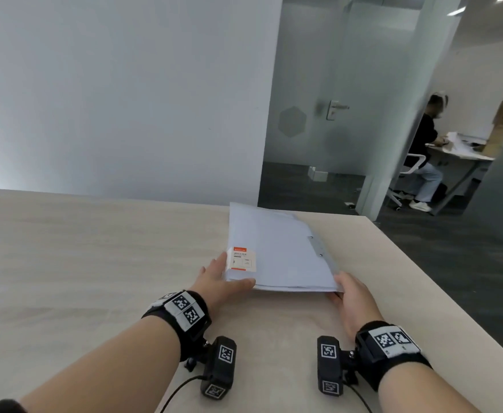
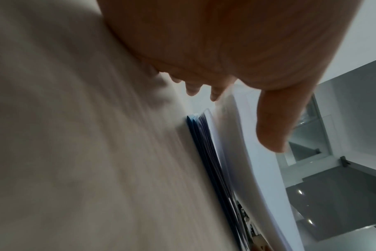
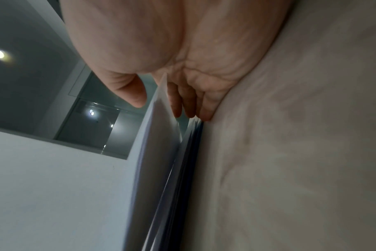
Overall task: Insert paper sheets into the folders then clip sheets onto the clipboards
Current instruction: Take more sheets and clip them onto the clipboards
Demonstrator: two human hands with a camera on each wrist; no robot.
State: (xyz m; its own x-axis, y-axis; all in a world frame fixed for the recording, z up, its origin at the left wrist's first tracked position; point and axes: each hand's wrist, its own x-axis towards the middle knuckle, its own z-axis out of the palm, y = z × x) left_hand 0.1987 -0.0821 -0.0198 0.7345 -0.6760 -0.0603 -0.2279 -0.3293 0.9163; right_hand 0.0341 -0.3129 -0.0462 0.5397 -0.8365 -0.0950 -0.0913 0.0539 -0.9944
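A stack of pale blue folders lies on the beige table, right of centre. The top folder has an orange-and-white label and a metal fastener strip. My left hand holds its near left corner, thumb on top. My right hand holds the near right corner. In the left wrist view the thumb lies over the raised white bundle, above darker blue folders. In the right wrist view the thumb and fingers pinch that bundle, lifted off the lower folders.
The table's right edge runs close beside the stack, and its far edge meets a white wall. Beyond are a frosted glass door and a person seated at another desk.
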